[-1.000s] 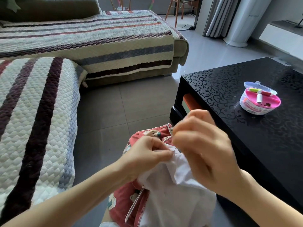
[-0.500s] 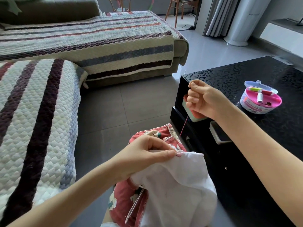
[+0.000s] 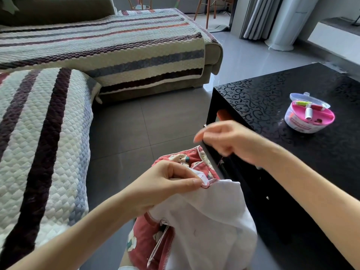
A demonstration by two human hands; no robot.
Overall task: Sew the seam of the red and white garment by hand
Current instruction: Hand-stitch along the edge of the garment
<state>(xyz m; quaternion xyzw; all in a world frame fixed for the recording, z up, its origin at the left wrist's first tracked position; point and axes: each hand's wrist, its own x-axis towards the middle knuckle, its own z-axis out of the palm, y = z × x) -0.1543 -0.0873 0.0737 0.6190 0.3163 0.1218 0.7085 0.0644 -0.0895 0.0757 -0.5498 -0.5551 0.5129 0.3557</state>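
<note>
Head-cam view looking down at a person's lap in a living room. The red and white garment (image 3: pixel 204 221) lies bunched on the lap at btm ctr, just beside the front edge of the black bench (image 3: pixel 292 90). It looks like a small padded piece. The plain white side faces up & takes most of the visible area, creased & folded over. The outer side is dusty red w/ a cartoon print of small bears & pale flowers, showing at the far end & lower left. Edges carry pale piping, w/ a row of red stitching along one lower edge.

The left hand (image 3: pixel 167 182) comes in from lower left & pinches the garment's edge between thumb & fingertips, right where the red trim meets the white fabric. The right hand (image 3: pixel 229 141) is raised above & beyond it, well apart from the left hand. It's motion-blurred, w/ fingers partly curled & one pointing left; can't tell what it grips. A thin red thread (image 3: pixel 221 160) shows just under it, in front of the bench's dark side. No needle can be made out.

On the bench top, w/ its glossy scroll pattern, sits a round pink sewing kit (image 3: pixel 309 115) w/ a clear lid & thread spools inside. Left & behind: sofa (image 3: pixel 48 152) under a striped quilted cover. Grey tile floor (image 3: pixel 155 123).
</note>
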